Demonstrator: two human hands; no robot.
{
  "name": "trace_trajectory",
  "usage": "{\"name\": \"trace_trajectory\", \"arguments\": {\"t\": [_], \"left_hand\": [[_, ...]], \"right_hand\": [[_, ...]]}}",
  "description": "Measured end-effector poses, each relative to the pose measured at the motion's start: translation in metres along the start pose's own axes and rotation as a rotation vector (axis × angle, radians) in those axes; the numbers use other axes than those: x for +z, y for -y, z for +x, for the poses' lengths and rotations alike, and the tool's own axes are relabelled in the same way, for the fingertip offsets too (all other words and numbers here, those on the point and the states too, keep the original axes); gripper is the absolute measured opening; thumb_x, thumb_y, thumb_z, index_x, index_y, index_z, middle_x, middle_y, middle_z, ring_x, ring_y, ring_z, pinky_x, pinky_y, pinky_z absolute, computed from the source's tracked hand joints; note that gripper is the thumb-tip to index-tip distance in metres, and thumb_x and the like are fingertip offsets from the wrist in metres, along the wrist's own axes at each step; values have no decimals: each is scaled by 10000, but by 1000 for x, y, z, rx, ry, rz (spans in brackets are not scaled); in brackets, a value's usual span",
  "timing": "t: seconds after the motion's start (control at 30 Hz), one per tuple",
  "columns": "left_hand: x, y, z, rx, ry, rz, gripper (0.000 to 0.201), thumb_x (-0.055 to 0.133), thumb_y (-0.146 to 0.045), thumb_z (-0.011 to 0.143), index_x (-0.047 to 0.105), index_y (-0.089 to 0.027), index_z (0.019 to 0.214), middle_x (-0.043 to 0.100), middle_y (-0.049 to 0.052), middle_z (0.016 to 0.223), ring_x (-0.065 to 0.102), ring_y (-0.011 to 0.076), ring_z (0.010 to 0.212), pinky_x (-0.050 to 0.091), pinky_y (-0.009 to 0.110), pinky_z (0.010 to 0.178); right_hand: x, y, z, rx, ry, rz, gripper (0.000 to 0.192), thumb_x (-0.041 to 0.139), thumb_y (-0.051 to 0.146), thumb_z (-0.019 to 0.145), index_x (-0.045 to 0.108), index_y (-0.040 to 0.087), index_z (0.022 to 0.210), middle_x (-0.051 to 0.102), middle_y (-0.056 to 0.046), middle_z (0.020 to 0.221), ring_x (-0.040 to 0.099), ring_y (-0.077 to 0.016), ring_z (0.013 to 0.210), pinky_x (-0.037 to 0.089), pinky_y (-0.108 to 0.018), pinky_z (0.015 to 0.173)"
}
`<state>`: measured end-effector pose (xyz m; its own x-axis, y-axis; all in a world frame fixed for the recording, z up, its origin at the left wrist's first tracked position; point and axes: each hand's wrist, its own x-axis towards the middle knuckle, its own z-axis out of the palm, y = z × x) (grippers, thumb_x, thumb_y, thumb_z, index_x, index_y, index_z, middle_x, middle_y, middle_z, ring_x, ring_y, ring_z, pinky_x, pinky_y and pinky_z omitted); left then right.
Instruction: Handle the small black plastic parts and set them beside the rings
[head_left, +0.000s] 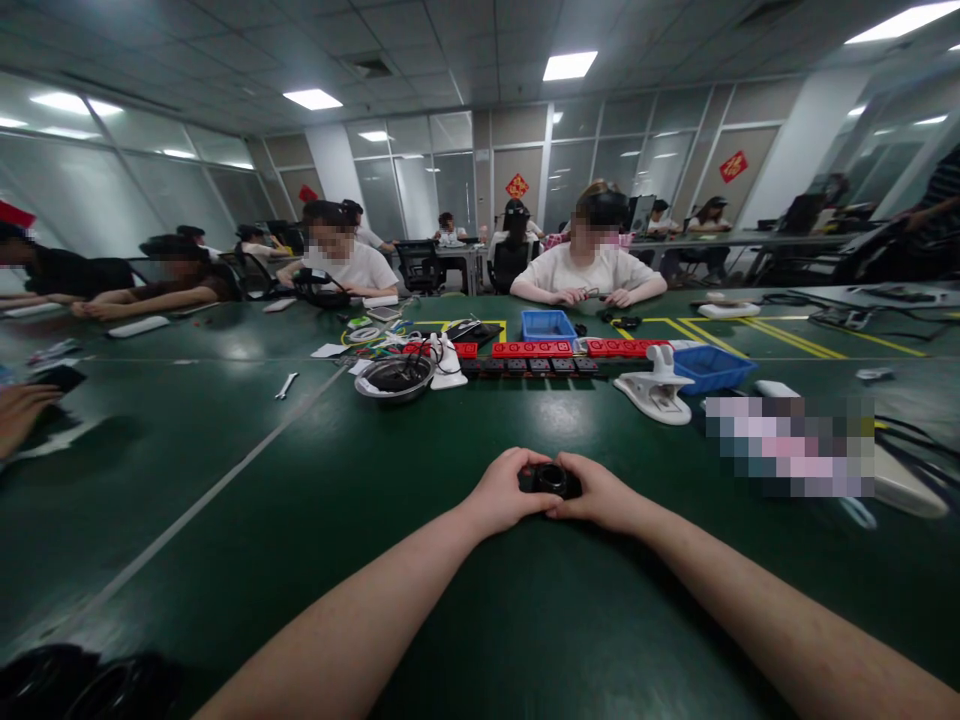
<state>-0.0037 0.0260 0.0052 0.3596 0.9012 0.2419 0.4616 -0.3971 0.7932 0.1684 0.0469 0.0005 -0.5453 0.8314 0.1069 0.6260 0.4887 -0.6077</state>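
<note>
Both of my hands are closed around a small black object with a round, glossy ring [553, 479], just above or on the green table [480, 600]; I cannot tell which. My left hand [504, 492] grips it from the left, and my right hand [600, 494] from the right. The thumbs come together at its near side. A small reddish spot shows near its left end. My fingers cover much of the object, so its exact kind is not clear.
Beyond my hands are a metal bowl [395, 388] with black cables, red power strips [532, 349], a white clip stand [656, 392] and blue bins [709, 370]. A wrench [286, 386] lies left. Black round items [52, 680] sit near left. Other people sit around the table.
</note>
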Motion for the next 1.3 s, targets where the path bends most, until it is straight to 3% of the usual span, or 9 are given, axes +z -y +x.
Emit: {"name": "trace_trajectory", "arguments": {"t": [0.2,0.33,0.43,0.57,0.7,0.9,1.3], "left_hand": [[13,-3,0,-86,-203,60,397,674,-297,546,531,-162,891,513,34,868,481,156,785,394,271,685],[18,-3,0,-89,-291,129,368,663,-299,560,528,-161,874,519,40,846,470,176,822,379,302,727],[13,-1,0,-40,-204,77,373,660,-284,566,531,-160,894,511,39,864,474,168,812,387,289,714],[3,2,0,18,-38,-26,405,650,-275,587,526,-175,959,501,40,913,480,156,805,400,262,681],[-3,3,1,26,32,-53,421,647,-293,595,528,-178,982,507,45,934,478,160,820,394,264,693],[-3,3,2,20,55,-54,428,646,-307,595,527,-185,988,499,38,910,470,143,765,391,257,666],[0,6,2,29,38,-55,445,646,-311,595,518,-180,1000,497,34,888,461,136,744,390,253,664]], "right_hand": [[11,18,0,152,-195,-386,256,575,378,584,459,170,677,533,-21,665,478,-153,617,265,-236,523],[15,25,-1,212,-254,-502,186,506,345,648,480,166,691,571,-53,712,510,-193,679,283,-273,577],[14,23,-3,151,-251,-433,243,541,354,628,505,164,776,572,-58,787,510,-209,754,311,-293,634],[7,12,-3,-77,-127,-106,470,612,332,591,465,183,1012,548,-47,950,498,-193,861,348,-295,728],[-2,2,-1,-132,48,112,425,620,321,604,508,167,983,550,-39,909,510,-181,817,386,-291,706],[-13,0,1,-136,185,209,402,600,255,634,513,147,1011,541,-41,929,501,-176,829,395,-290,718],[-10,0,2,-117,150,161,364,611,264,624,531,139,957,545,-35,872,501,-170,798,392,-287,707]]}}
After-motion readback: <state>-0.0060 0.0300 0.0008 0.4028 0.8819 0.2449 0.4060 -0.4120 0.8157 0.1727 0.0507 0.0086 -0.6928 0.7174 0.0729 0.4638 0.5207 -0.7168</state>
